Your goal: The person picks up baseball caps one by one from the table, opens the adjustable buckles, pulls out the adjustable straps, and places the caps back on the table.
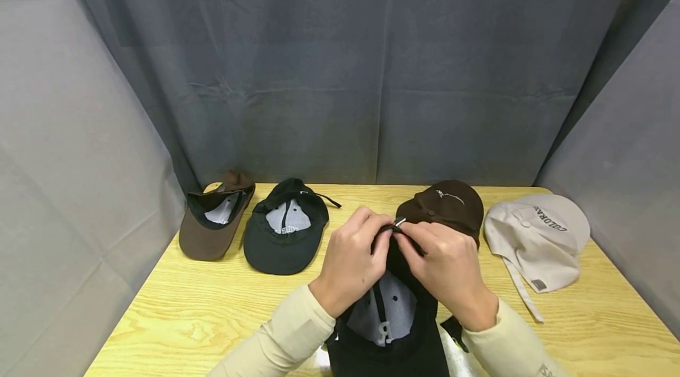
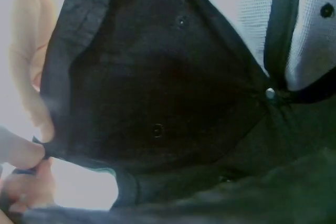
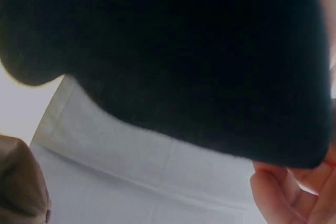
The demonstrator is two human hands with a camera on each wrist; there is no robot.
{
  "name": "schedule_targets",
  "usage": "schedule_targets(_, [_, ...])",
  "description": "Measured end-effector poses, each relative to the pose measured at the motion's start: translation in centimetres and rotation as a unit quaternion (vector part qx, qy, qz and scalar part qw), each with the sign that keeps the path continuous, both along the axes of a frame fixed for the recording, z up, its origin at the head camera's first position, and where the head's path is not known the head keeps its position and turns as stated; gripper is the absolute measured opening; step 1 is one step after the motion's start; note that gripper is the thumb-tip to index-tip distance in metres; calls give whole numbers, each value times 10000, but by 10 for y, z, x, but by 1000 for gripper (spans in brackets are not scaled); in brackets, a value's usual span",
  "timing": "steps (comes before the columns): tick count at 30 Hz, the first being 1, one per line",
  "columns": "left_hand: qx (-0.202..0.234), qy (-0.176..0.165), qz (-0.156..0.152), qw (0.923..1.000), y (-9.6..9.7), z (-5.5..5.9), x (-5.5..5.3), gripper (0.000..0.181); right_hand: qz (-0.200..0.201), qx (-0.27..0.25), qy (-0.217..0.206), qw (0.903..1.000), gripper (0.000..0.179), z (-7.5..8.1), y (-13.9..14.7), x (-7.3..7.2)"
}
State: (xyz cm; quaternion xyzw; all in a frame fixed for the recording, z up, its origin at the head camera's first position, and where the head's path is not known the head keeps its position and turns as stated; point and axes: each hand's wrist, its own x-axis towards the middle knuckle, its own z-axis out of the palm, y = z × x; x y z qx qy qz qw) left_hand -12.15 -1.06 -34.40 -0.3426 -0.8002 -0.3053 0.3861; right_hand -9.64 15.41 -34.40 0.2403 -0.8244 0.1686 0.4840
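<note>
Head view: left hand (image 1: 350,259) and right hand (image 1: 448,265), equally near, pinch the strap (image 1: 395,228), the cap (image 1: 399,312) stretching lengthwise toward the viewer.

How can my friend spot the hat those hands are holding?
Find the wooden table, then its near side, where a left hand and right hand meet. They pinch the upper edge of a black cap with pale grey lining showing. Unlike the other black cap, lying farther left, this one is held by both hands.
</note>
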Motion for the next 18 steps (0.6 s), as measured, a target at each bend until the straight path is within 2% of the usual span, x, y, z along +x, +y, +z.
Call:
schedule_targets(5, [60,91,77,9999,-1,-2,0,11,19,-55,36,10000,7,1,0,1])
schedule_targets(12, [117,263,-31,9996,-3,-3,-1,10,-5,-278,24,9996,14,2,-1,2])
schedule_targets(18, [339,626,-78,9974,-2,-4,-3,9,-116,-388,40,9992,12,0,-1,0])
